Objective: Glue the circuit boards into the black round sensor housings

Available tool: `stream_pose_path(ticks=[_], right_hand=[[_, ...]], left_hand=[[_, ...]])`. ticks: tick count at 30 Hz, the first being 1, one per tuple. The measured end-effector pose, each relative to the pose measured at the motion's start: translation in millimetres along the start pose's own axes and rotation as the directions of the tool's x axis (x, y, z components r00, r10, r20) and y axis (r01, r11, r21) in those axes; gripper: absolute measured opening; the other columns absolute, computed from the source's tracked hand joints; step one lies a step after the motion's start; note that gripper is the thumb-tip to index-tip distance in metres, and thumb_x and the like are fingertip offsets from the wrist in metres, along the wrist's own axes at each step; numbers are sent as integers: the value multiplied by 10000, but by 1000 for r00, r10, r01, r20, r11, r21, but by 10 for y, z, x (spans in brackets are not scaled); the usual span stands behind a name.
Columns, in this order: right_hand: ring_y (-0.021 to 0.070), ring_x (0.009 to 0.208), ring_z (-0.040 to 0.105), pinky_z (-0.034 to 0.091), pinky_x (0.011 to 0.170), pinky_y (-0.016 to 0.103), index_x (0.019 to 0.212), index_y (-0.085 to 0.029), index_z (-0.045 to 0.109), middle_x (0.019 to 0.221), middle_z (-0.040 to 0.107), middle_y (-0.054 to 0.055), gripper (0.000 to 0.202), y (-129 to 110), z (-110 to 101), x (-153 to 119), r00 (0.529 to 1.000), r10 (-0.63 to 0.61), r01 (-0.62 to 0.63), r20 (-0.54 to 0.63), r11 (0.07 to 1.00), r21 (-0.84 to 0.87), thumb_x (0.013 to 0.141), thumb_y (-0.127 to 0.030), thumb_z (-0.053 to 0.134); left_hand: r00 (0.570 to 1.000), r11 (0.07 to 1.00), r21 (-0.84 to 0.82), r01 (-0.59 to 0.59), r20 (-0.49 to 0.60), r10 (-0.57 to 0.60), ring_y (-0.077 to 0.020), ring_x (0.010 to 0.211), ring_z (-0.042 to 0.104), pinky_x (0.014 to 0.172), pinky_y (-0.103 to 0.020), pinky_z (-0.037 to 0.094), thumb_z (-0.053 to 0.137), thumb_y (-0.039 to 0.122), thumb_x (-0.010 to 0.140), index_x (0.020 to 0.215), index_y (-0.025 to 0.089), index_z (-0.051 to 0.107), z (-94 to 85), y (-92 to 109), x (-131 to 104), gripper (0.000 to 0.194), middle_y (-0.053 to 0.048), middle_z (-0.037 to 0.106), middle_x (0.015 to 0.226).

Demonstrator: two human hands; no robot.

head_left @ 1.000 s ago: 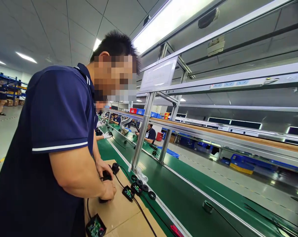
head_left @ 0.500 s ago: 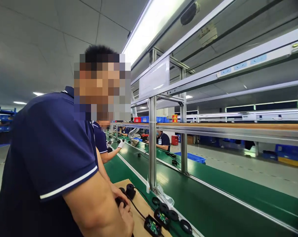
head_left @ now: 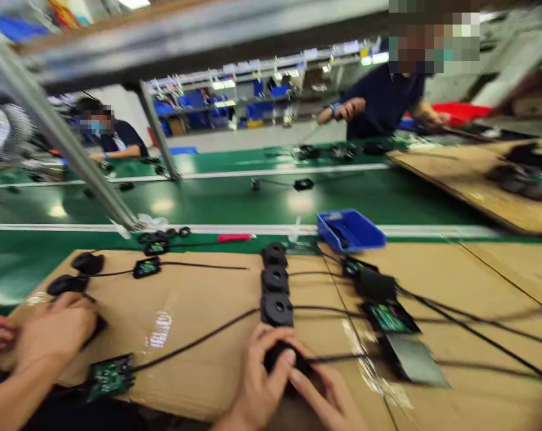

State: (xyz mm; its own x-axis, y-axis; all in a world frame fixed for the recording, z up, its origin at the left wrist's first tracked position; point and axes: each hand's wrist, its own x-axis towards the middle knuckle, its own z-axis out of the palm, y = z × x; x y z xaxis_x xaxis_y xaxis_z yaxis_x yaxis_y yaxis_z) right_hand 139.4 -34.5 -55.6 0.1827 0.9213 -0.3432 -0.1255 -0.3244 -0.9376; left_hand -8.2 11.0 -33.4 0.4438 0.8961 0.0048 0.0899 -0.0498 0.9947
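My left hand (head_left: 259,371) and my right hand (head_left: 322,389) come together at the bottom centre, fingers closed round a black round cable part (head_left: 277,354). A black cable (head_left: 338,359) runs from it to the right. Just beyond my fingertips, three similar black round parts (head_left: 277,306) stand in a row on the cardboard (head_left: 199,335), each with a hole in its top. A green circuit board (head_left: 111,377) on a cable lies left of my hands. Right of them are a black housing with a green board (head_left: 390,317) and a flat grey plate (head_left: 414,359).
A co-worker's hand (head_left: 57,329) works on black parts at the left. Behind the cardboard stand a blue bin (head_left: 351,230) and a red-handled tool (head_left: 235,237). Metal posts (head_left: 64,131) rise from the green bench (head_left: 226,203). Another person (head_left: 382,102) stands across it.
My view has swung from the co-worker on the left down to the cardboard in front of me. My two hands, out of view before, now show holding the black round part.
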Motion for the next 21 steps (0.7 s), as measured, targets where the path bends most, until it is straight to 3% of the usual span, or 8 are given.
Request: stream_pose_path(ticks=[1,3,6,10,17,21], right_hand=[[324,1279,556,513,1046,408,1141,-299,724,1209,701,69,564,-22,26,-43,999,-29,29,19,1000,1,659,-574,824],[337,1302,541,436,1119,456,1161,-255,733,1223,707,89,577,-112,102,-59,991,-104,103,85,995,16,714,-619,756],[302,1305,546,376,1152,465,1213,-258,712,1273,689,82,560,-263,158,-43,975,-142,134,172,989,61,807,-639,657],[285,1311,541,345,1163,454,1239,-263,698,1296,679,56,569,-368,94,-43,961,-91,67,260,993,97,806,-631,671],[289,1157,643,455,1073,454,1188,-221,731,1215,720,64,493,-394,128,-44,968,-152,131,199,985,113,825,-551,689],[283,1153,643,444,1088,458,1155,-223,749,1180,735,61,463,-403,117,-44,967,-146,107,211,977,184,803,-521,719]], left_hand=[[995,999,30,-24,-96,27,-296,1153,545,1035,-517,437,512,449,979,1234,221,641,4,-3,15,366,-127,614,1183],[986,997,62,-44,-155,53,-273,1047,586,952,-450,482,536,431,963,1168,223,692,-7,26,52,331,-106,650,1071],[985,995,95,-43,-164,58,-247,1003,600,884,-379,499,501,408,982,1167,218,700,-14,113,73,331,-89,666,1035],[981,983,173,-54,-176,85,-229,960,597,866,-356,489,424,408,1015,1213,206,682,26,197,55,383,-84,661,1000],[971,974,211,-80,-205,124,-210,918,619,834,-329,494,453,390,1011,1101,183,721,78,226,100,350,-76,678,972],[987,974,217,-63,-130,93,-224,1066,605,969,-365,470,401,411,1032,1248,213,636,29,280,35,376,-83,657,1131]])
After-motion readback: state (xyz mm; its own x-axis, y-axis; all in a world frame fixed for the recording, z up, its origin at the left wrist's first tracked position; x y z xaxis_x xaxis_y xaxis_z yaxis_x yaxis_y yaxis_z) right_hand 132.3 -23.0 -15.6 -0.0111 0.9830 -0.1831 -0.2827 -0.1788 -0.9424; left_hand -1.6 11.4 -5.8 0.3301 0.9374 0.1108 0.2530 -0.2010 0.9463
